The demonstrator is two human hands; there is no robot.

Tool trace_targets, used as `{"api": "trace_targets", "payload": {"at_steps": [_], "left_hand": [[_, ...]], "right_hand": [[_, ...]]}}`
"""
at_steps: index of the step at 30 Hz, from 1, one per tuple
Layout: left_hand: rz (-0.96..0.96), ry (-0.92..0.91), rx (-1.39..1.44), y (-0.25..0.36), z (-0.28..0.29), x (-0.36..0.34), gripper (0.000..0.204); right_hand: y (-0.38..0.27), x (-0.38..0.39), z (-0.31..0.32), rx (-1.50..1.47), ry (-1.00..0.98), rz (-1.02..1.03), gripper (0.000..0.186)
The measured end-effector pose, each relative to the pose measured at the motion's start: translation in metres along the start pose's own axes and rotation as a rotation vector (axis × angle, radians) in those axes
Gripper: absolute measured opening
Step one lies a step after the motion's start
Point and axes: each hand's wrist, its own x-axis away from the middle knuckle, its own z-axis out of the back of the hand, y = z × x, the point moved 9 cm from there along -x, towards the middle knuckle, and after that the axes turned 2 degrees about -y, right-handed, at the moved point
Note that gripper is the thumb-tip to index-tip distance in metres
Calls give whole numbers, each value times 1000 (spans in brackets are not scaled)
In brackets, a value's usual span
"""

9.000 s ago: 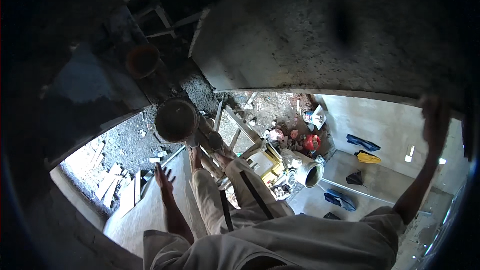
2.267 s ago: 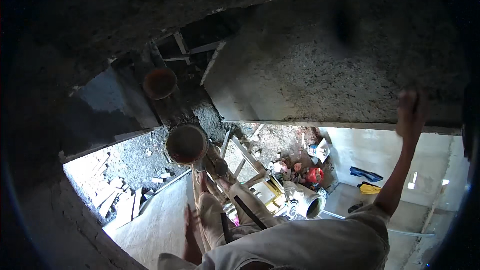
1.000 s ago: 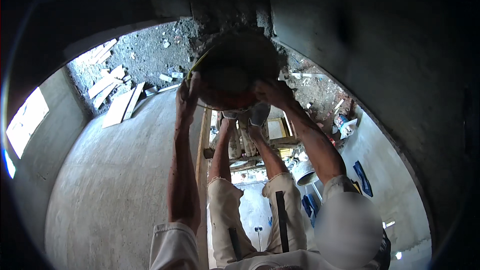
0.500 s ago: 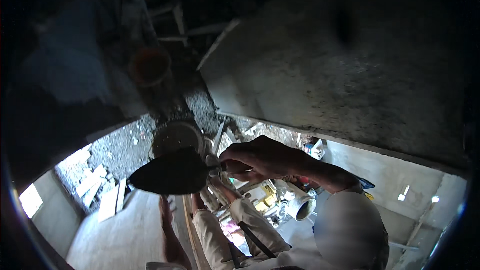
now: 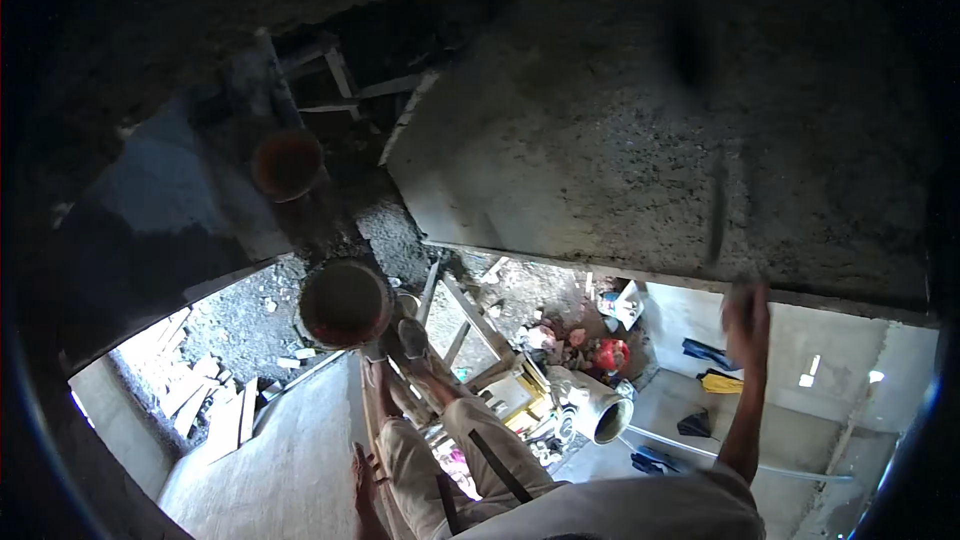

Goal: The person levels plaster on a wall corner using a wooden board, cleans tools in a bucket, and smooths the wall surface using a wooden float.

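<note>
Pan [image 5: 345, 306]: round, just beyond the feet [image 5: 412, 338]
Right hand [image 5: 747, 326]: raised at the lower edge of the plastered surface [image 5: 620, 180], blurred; cannot tell whether its fingers pinch the thin dark shape [image 5: 717, 205] above
Left hand [image 5: 364, 480]: low, fingers spread, near the left edge of the plank [image 5: 370, 412]
Second pan [image 5: 287, 165]: reddish, farther out than the first
Bucket [image 5: 588, 400]: tipped on its side

Near four o'clock stands a smooth, pale grey wall [image 5: 760, 322], which carries small bright patches of light [image 5: 806, 380]. Between eight and nine o'clock lies rough grey ground [image 5: 240, 310], strongly lit. Around half past seven spreads a broad, smooth, light-grey surface [image 5: 280, 440]. Toward twelve o'clock, deep shadow dominates.
</note>
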Motion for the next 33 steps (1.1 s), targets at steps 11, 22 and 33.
{"api": "trace_targets", "payload": {"at_steps": [11, 22, 33], "left_hand": [[-710, 278, -203, 220, 55, -197, 70], [-686, 270, -328, 364, 26, -236, 49], [-784, 414, -418, 368, -26, -212, 50]], "right_hand": [[119, 114, -427, 389, -658, 398, 36], [157, 56, -753, 1117, -594, 953, 42], [260, 49, -811, 786, -1145, 549, 46]]}}
